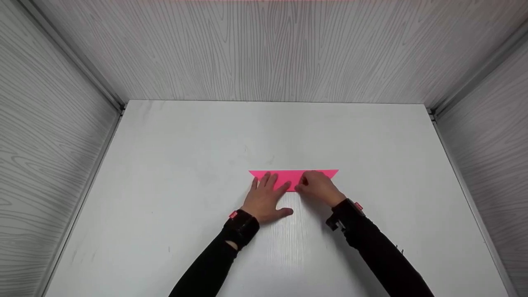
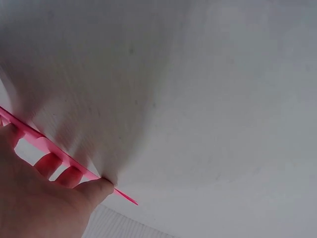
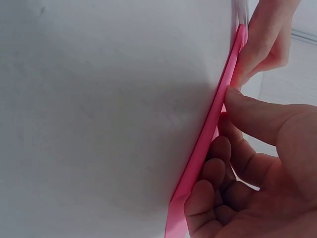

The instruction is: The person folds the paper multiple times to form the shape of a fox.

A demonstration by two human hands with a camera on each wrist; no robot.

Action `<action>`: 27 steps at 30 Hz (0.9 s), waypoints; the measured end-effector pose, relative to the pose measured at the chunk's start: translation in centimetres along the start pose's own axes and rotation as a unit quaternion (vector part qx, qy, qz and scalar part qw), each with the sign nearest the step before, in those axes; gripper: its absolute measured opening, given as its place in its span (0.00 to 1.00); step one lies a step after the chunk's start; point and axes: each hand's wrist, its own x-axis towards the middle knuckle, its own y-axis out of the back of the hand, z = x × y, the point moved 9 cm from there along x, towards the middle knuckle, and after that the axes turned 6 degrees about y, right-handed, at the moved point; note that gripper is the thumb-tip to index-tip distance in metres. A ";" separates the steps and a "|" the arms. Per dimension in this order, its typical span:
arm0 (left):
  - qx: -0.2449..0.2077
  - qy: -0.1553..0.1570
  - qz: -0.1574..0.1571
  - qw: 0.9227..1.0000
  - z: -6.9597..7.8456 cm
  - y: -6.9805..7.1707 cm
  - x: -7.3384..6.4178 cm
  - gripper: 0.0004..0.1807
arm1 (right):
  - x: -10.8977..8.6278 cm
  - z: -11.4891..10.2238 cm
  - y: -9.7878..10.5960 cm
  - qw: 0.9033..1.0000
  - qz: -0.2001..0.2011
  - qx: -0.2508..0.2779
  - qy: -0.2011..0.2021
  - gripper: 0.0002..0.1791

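A bright pink sheet of folded paper [image 1: 292, 176] lies on the white table, its long edge on the far side and its two ends slanting to points. My left hand [image 1: 264, 201] rests spread over the left part, fingertips on the paper and thumb out on the table. At the near edge, right of the middle, my right hand [image 1: 319, 187] pinches the paper between thumb and curled forefinger. The right wrist view shows the thumb [image 3: 247, 109] on the paper's edge, with the other fingers curled beside it. Part of the paper is hidden under both hands.
The white tabletop [image 1: 185, 144] spreads around the paper. Grey wood-grain panels stand at the back [image 1: 264, 49], at the left [image 1: 45, 136] and at the right [image 1: 491, 136]. Dark bands with devices sit on both wrists.
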 end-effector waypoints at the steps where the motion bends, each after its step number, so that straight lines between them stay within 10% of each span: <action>1: 0.001 0.000 -0.002 1.000 0.0 -0.1 0.0 0.46 | 0.0 0.0 0.0 1.000 -0.002 -0.002 -0.001 0.09; 27: 0.017 -0.006 0.002 1.000 0.0 -0.3 -0.2 0.47 | -1.6 2.7 1.6 0.999 -0.014 -0.024 -0.035 0.09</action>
